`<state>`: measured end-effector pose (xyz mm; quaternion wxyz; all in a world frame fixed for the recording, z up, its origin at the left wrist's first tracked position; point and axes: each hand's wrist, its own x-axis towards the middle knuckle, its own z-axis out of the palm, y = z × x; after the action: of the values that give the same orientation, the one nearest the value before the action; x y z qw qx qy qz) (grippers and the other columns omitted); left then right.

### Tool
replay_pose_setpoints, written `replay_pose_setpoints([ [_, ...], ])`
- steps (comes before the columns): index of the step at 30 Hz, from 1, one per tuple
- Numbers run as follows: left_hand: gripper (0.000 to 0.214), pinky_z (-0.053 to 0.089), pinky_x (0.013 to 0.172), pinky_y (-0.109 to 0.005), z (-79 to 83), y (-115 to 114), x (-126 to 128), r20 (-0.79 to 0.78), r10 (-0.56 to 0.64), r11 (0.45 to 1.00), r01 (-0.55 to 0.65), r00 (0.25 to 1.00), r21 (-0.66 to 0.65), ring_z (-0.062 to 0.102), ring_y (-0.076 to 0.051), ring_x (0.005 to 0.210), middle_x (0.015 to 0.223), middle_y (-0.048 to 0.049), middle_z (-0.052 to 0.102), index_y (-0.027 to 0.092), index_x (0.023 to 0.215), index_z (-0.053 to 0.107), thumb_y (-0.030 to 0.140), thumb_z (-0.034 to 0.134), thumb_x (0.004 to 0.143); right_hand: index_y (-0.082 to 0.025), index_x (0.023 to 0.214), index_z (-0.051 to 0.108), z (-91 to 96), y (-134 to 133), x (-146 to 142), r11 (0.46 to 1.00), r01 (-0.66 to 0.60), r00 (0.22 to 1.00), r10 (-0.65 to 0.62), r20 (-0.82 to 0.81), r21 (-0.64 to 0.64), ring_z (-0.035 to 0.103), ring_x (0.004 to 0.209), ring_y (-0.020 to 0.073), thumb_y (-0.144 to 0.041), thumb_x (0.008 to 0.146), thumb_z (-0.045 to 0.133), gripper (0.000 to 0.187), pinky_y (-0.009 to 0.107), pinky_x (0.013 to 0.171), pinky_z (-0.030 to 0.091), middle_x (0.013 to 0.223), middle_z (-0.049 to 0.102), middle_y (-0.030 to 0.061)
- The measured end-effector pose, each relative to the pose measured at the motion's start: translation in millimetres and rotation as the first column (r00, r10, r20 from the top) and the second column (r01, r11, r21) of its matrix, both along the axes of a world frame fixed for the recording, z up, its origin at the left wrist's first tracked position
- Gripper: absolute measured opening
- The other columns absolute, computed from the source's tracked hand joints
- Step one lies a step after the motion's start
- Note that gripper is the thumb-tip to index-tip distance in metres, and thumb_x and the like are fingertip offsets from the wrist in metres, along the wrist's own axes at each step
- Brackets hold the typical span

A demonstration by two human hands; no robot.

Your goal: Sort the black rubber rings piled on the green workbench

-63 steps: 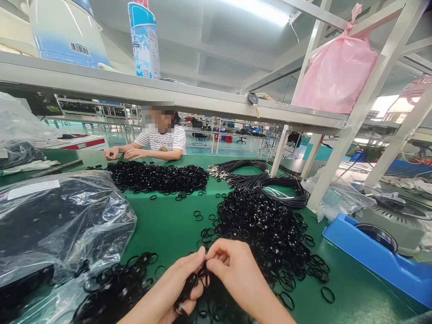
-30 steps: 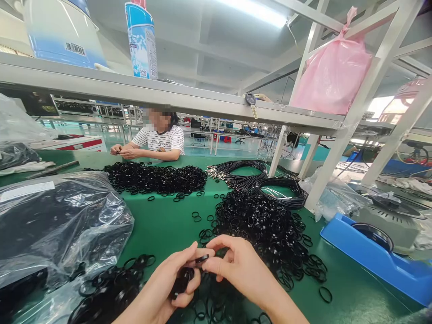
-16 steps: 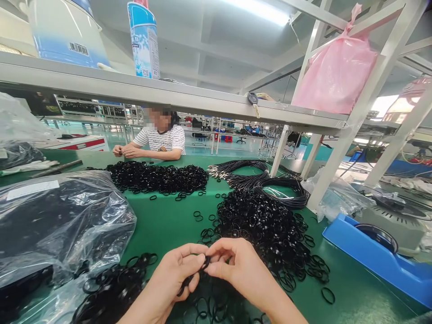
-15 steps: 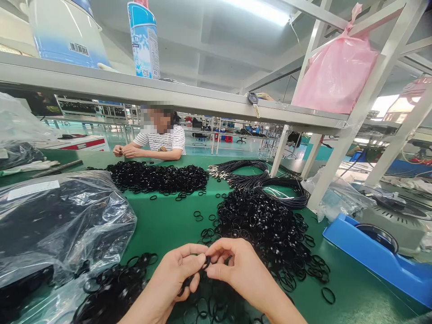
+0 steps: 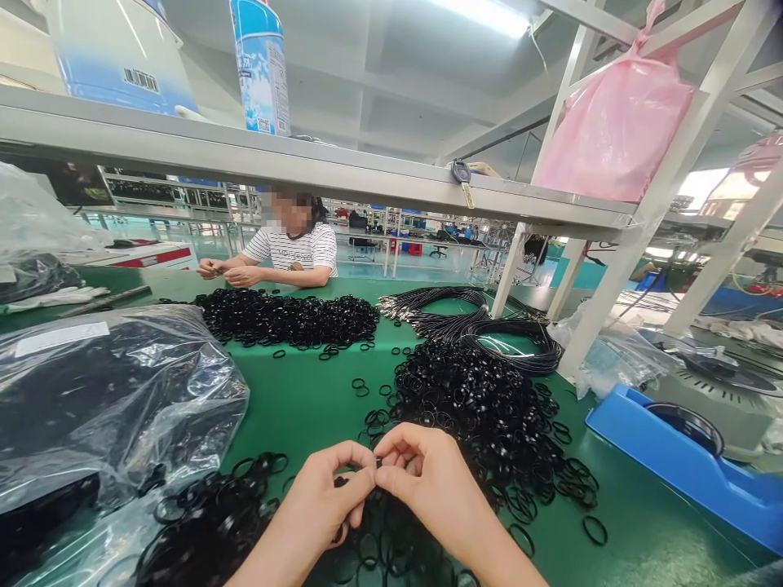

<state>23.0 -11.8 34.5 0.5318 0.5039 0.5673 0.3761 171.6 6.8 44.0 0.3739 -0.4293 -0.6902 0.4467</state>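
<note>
My left hand (image 5: pixel 330 501) and my right hand (image 5: pixel 422 469) meet fingertip to fingertip above the green table (image 5: pixel 299 399). Between them they pinch a black rubber ring (image 5: pixel 378 462), mostly covered by the fingers. More black shows inside the curled fingers of my left hand, apparently further rings. Just beyond my right hand lies a large heap of black rings (image 5: pixel 477 399). Another pile of rings (image 5: pixel 201 530) is to the left of my left wrist, and loose ones lie beneath both hands.
A clear bag (image 5: pixel 122 399) of black items fills the left side. At right are a blue tape dispenser (image 5: pixel 685 473) and a white shelf post (image 5: pixel 612 277). Coiled black cables (image 5: pixel 446 314) lie behind the heap. Across the table sits a person (image 5: pixel 294 249) beside another ring pile (image 5: pixel 287 318).
My fingertips have drawn closer together, and the ring, plainly visible before, is now mostly hidden. The person opposite has shifted their hands slightly. My view has shifted a little.
</note>
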Motion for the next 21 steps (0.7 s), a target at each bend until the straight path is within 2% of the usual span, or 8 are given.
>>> replay_pose_setpoints([
  [4,0.022,0.014,0.034,-0.015,-0.6,-1,1,-0.044,-0.015,1.0,0.015,0.999,-0.002,0.022,-0.003,0.033,0.037,0.0109,0.04,0.019,0.071,0.051,0.04,0.058,0.073,-0.021,0.077,0.064,-2.0,-1,1,1.0,0.003,0.999,-0.003,0.054,0.001,0.053,0.067,0.0112,-0.011,0.07,0.058,0.014,0.021,0.06,0.037,0.07,0.06,-0.004],
  [8,0.019,0.017,0.036,-0.015,0.6,0,0,-0.032,-0.011,1.0,0.012,0.999,0.014,0.022,-0.003,0.036,0.04,0.0116,0.038,0.019,0.071,0.051,0.037,0.052,0.076,-0.024,0.081,0.058,3.6,1,12,0.998,-0.02,0.989,0.01,0.151,0.062,0.05,0.075,0.0121,-0.008,0.073,0.051,0.018,0.022,0.066,0.036,0.074,0.056,-0.0048],
  [14,0.014,0.012,0.037,-0.017,-0.8,1,3,0.021,-0.011,0.999,0.012,1.0,-0.04,0.018,-0.004,0.037,0.039,0.0121,0.037,0.02,0.072,0.048,0.033,0.048,0.076,-0.024,0.083,0.057,5.3,8,28,0.995,-0.086,0.972,0.074,0.222,0.043,0.048,0.073,0.0126,-0.01,0.077,0.048,0.018,0.023,0.065,0.034,0.071,0.051,-0.0048],
  [17,0.011,0.009,0.037,-0.018,-3.7,1,3,0.043,-0.023,0.997,0.027,0.999,-0.079,0.015,-0.004,0.037,0.038,0.012,0.035,0.02,0.069,0.047,0.03,0.048,0.075,-0.026,0.085,0.062,-2.4,12,28,0.999,0.004,0.972,-0.014,0.235,0.043,0.048,0.074,0.0137,-0.013,0.081,0.044,0.022,0.024,0.066,0.035,0.075,0.052,-0.0032],
  [19,0.011,0.008,0.038,-0.018,-4.2,2,1,0.05,-0.029,0.994,0.034,0.998,-0.108,0.014,-0.004,0.038,0.038,0.0115,0.035,0.02,0.067,0.047,0.029,0.05,0.074,-0.027,0.089,0.063,-6.3,14,28,0.993,0.075,0.959,-0.098,0.265,0.096,0.05,0.081,0.0153,-0.012,0.082,0.042,0.026,0.026,0.072,0.036,0.082,0.056,-0.0016],
  [21,0.015,0.006,0.039,-0.018,-3.1,1,-1,0.092,-0.021,0.99,0.033,0.996,-0.138,0.015,-0.004,0.039,0.039,0.0108,0.035,0.019,0.068,0.049,0.031,0.055,0.074,-0.027,0.096,0.062,-6.1,14,27,0.982,0.091,0.939,-0.14,0.315,0.168,0.052,0.086,0.0164,-0.01,0.081,0.043,0.029,0.028,0.077,0.036,0.087,0.057,-0.0006],
])
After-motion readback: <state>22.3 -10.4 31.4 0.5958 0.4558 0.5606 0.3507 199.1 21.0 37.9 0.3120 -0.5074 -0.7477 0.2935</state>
